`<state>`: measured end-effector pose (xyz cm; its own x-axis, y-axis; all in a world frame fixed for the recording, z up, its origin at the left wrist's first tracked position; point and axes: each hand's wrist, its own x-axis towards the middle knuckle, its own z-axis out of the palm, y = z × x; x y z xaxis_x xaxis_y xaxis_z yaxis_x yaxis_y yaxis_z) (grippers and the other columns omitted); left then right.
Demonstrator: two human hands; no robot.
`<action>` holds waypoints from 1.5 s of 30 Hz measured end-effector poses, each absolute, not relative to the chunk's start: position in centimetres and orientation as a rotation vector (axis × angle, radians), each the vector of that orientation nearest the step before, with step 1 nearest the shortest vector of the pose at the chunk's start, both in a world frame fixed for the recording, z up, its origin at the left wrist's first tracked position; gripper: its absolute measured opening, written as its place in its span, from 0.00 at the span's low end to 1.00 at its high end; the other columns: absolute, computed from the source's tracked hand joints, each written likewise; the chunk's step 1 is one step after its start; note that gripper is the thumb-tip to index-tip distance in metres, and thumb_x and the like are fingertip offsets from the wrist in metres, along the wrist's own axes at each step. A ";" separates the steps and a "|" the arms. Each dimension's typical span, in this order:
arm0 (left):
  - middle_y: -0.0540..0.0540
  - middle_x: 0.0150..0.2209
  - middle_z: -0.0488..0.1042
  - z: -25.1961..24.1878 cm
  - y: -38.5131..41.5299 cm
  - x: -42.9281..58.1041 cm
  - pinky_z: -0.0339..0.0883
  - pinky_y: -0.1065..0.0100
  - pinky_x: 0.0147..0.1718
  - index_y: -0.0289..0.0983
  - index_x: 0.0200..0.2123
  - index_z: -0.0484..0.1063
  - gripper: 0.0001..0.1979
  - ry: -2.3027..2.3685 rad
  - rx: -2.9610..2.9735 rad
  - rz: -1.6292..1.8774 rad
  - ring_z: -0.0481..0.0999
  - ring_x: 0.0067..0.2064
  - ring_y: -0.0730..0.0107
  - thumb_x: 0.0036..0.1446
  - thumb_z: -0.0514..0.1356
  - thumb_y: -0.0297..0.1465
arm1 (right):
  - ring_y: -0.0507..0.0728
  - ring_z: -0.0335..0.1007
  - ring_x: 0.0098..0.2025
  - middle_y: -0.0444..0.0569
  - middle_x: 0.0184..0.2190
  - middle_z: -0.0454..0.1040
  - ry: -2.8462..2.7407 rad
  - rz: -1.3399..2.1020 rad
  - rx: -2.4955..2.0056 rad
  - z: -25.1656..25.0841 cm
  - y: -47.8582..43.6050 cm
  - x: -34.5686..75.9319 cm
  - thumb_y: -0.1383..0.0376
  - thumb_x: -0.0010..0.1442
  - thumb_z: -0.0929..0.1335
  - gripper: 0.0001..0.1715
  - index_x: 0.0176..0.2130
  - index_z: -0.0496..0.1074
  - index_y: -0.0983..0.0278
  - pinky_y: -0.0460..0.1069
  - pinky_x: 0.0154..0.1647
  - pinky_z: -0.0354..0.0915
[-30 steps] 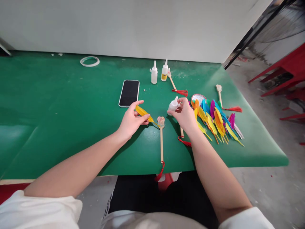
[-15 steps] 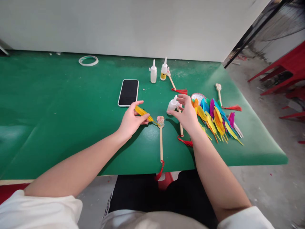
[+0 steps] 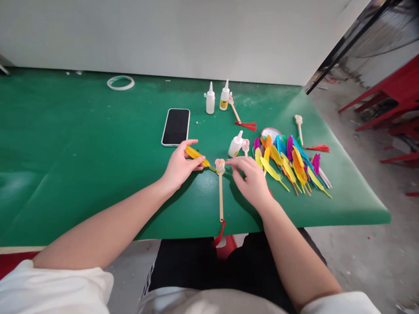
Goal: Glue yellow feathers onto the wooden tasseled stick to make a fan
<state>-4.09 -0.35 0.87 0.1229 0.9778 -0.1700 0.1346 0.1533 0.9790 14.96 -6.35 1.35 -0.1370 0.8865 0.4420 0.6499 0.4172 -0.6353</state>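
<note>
My left hand [image 3: 182, 165] pinches a yellow feather [image 3: 196, 155], its quill tip lying at the head of a wooden stick [image 3: 221, 196]. That head carries a small pinkish decoration [image 3: 219, 165], and a red tassel [image 3: 220, 234] hangs from the stick's lower end over the table edge. Just right of the decoration, my right hand [image 3: 251, 179] holds nothing; its fingers are apart, with the forefinger reaching toward the head. Behind the right hand stands a white glue bottle [image 3: 235, 146]. Beside it, a second decorated stick [image 3: 245, 147] is mostly hidden by my hand.
Coloured feathers [image 3: 290, 163] lie piled on the right, near a round silvery object [image 3: 271, 134]. Further back are two more bottles [image 3: 210, 99], two tasselled sticks [image 3: 299, 127], a phone [image 3: 176, 127] and a tape roll [image 3: 121, 83]. A pale wall [image 3: 163, 39] borders the green table.
My right hand has let go of the glue bottle, which now stands upright on the table, and has moved down and left toward the stick's head. My left hand stays in place with the feather.
</note>
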 end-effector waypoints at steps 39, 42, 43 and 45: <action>0.45 0.41 0.74 -0.4 0.4 -4.8 0.63 0.60 0.47 0.36 0.39 0.71 0.09 0.739 2.814 0.677 0.70 0.47 0.64 0.59 0.52 0.26 | 0.59 0.62 0.45 0.48 0.45 0.73 -2.325 0.137 -1.469 0.6 -6.1 13.8 0.70 0.59 0.60 0.17 0.42 0.74 0.61 0.54 0.47 0.63; 0.44 0.38 0.74 -0.3 0.5 -4.8 0.64 0.61 0.44 0.36 0.37 0.72 0.10 0.738 2.849 0.675 0.72 0.42 0.66 0.60 0.51 0.27 | 0.58 0.62 0.46 0.48 0.43 0.74 -2.280 0.231 -1.458 0.5 -5.9 14.0 0.72 0.57 0.61 0.16 0.40 0.75 0.61 0.54 0.48 0.63; 0.45 0.38 0.75 -0.3 0.5 -4.8 0.64 0.62 0.43 0.36 0.36 0.72 0.10 0.739 2.854 0.679 0.72 0.41 0.67 0.60 0.50 0.27 | 0.58 0.62 0.46 0.48 0.43 0.74 -2.259 0.269 -1.442 0.4 -5.9 14.2 0.74 0.56 0.61 0.17 0.40 0.74 0.61 0.54 0.49 0.62; 0.45 0.37 0.75 -0.3 0.6 -4.7 0.64 0.63 0.42 0.35 0.36 0.72 0.10 0.746 2.852 0.686 0.72 0.40 0.67 0.61 0.50 0.27 | 0.57 0.62 0.48 0.47 0.44 0.74 -2.214 0.331 -1.403 0.3 -5.8 14.4 0.76 0.55 0.59 0.21 0.44 0.72 0.62 0.53 0.51 0.62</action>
<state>-4.74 0.59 -0.29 0.7763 0.4891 0.3976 0.4369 -0.8722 0.2198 14.43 -5.81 0.31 -0.3481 0.8957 0.2767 0.7757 0.4410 -0.4516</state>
